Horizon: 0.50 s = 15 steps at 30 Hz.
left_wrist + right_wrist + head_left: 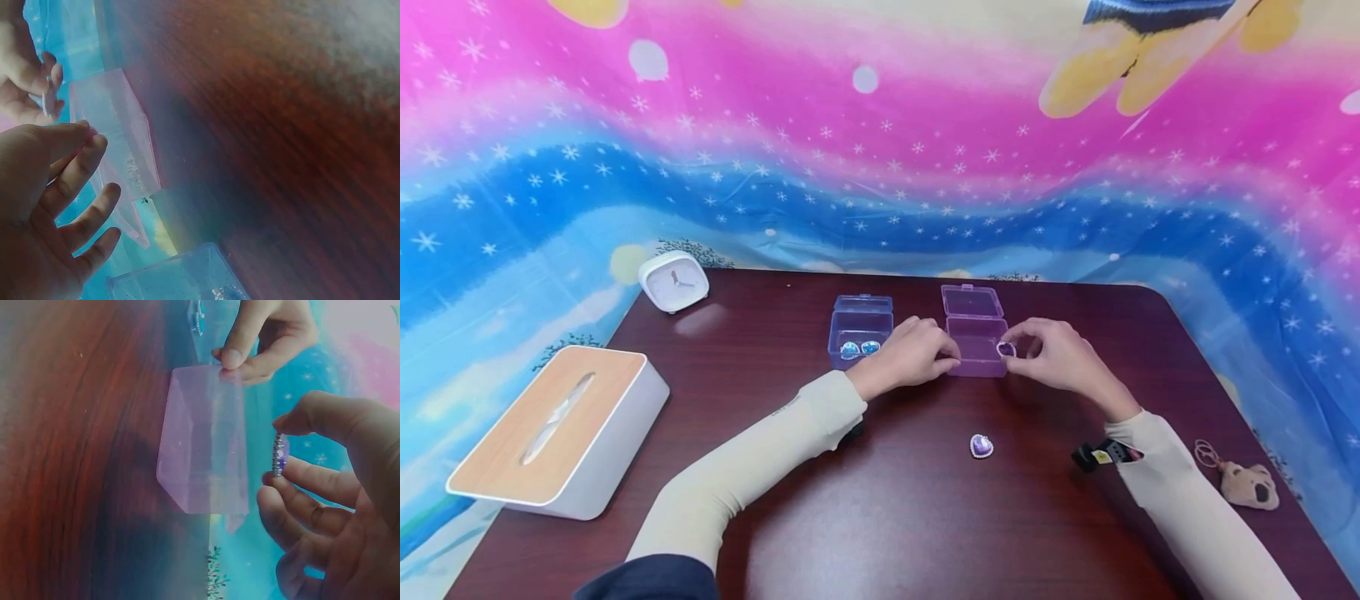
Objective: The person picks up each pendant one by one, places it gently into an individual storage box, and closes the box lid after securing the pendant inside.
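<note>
The open pink box (977, 367) stands on the table, its lid tilted back. My left hand (917, 354) pinches the box's left wall with thumb and index finger, as the right wrist view shows at the pink box (203, 437). My right hand (1056, 354) holds a purple gem with a beaded rim (1007, 349) between thumb and fingers, at the box's right side; in the right wrist view the gem (280, 454) is above the rim. Another purple heart gem (981, 447) lies on the table nearer me.
Left of the pink box, an open blue box (861, 321) holds two blue gems (850, 350). A white clock (675, 282) and a tissue box (557, 425) stand at the left. A bear keychain (1247, 485) lies at the right edge.
</note>
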{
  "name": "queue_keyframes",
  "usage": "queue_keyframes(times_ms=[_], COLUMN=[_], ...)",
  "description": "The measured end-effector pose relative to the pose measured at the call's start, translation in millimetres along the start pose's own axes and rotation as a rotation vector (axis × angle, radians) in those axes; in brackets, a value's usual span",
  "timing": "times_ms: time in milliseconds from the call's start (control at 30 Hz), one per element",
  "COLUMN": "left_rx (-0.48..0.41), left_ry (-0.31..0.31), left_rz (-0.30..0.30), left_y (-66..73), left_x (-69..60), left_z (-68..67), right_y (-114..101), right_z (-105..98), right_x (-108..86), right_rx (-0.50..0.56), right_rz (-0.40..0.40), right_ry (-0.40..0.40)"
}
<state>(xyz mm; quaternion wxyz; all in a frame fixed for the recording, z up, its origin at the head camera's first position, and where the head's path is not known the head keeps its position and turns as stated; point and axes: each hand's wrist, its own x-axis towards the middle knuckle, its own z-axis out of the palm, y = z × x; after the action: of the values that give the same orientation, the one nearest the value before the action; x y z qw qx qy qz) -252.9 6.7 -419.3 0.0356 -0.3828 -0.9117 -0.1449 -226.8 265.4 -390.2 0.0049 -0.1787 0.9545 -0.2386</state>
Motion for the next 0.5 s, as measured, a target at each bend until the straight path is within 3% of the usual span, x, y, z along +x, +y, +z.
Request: queue_keyframes(times_ms=[233,500], left_rx=[-0.003,0.01], left_ry=[-0.017,-0.019], left_rz=[0.001,0.0], left_y=[1.3,0.7], left_x=[1.1,1.0], left_z=[0.8,-0.1], right_y=[10.2,17.5], right_z=[10.9,20.0], right_x=[17.0,30.2], right_rx=[0.036,0.05], right_rz=[0.002,-0.079], right_ry=[0.031,0.043])
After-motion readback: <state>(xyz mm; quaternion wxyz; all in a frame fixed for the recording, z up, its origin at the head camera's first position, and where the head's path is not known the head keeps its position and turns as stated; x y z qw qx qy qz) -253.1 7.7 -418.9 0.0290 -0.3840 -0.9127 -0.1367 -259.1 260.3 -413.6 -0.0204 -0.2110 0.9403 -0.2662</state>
